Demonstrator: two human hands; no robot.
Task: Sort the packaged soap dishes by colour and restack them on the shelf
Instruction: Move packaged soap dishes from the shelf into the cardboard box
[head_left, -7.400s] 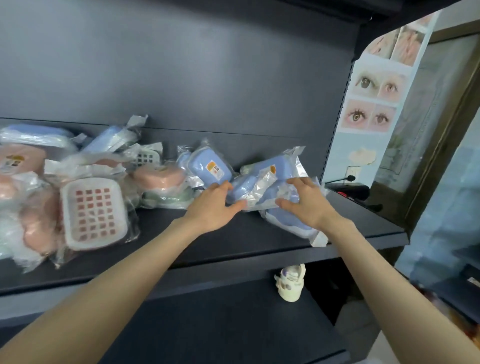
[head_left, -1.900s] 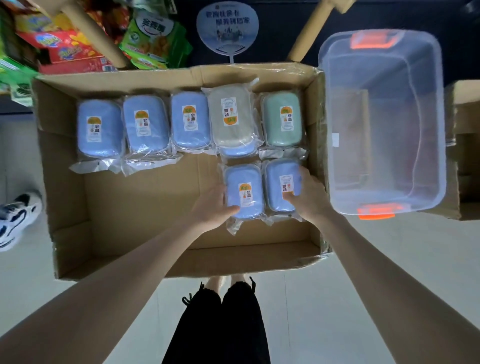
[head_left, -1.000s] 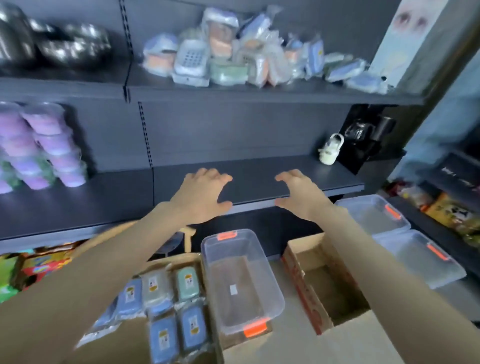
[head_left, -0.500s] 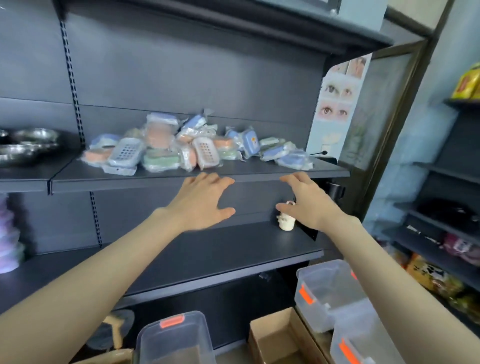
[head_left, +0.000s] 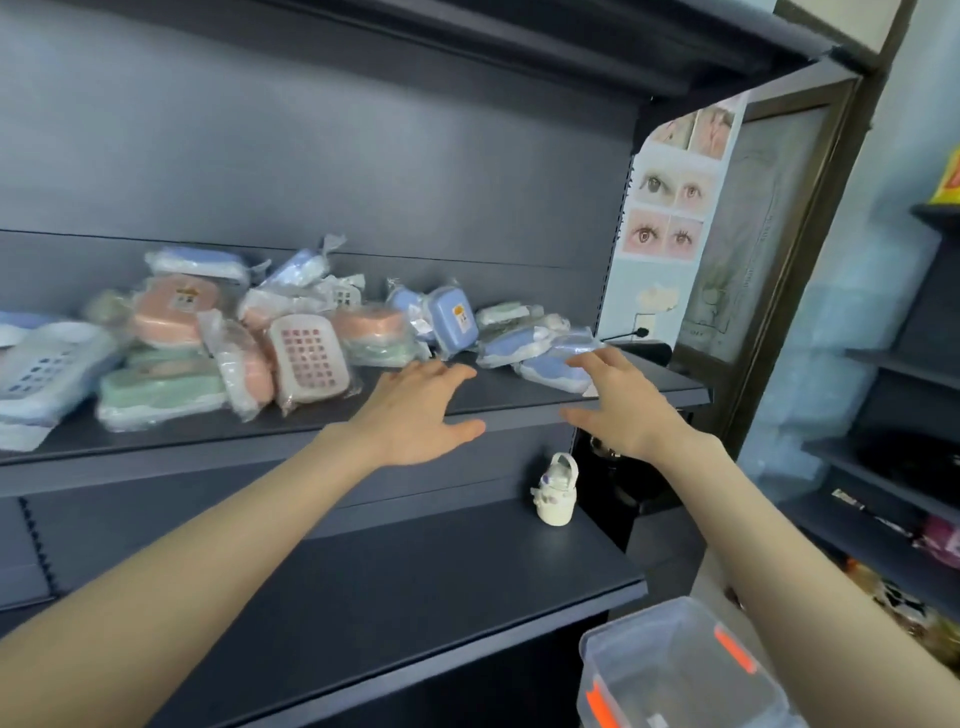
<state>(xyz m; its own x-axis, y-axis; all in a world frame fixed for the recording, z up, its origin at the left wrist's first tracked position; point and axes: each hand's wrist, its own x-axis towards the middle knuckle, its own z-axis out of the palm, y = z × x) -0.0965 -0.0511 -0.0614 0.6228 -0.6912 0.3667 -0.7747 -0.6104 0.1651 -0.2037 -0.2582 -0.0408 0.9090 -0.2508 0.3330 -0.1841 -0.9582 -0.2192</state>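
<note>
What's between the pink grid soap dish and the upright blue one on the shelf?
Head view: a pink packaged dish resting on a green one.

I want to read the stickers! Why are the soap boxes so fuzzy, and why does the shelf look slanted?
Head view: the packaged soap dishes are blurred, worst at the left, so the stickers cannot be read. Head view: their plastic wrap shines pale. Head view: the wide-angle lens makes the shelf look tilted, and the right side is washed out by bright light.

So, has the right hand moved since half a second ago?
Yes. The right hand has gone up past the shelf edge; its fingers now reach toward the blue packet.
</note>
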